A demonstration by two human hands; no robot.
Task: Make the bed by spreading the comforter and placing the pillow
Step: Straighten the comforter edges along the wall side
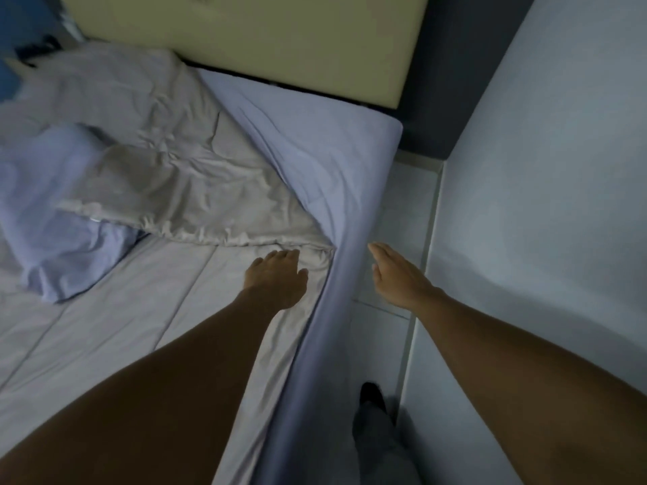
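A grey comforter (115, 320) covers the near part of the bed, and its upper part lies bunched in crumpled folds (182, 176). A lavender pillow (52, 218) rests on it at the left. The lavender fitted sheet (322, 148) shows bare toward the headboard and down the mattress side. My left hand (276, 278) lies palm down on the comforter by its hem, near the bed's right edge, fingers slightly bent and holding nothing. My right hand (395, 274) hovers flat and open over the floor gap beside the bed.
A cream padded headboard (280, 40) stands at the top. A pale wall (546, 176) runs close along the right, leaving a narrow tiled floor strip (402, 211). My leg and dark-socked foot (374, 425) stand in that strip. More grey bedding (98, 82) lies at the upper left.
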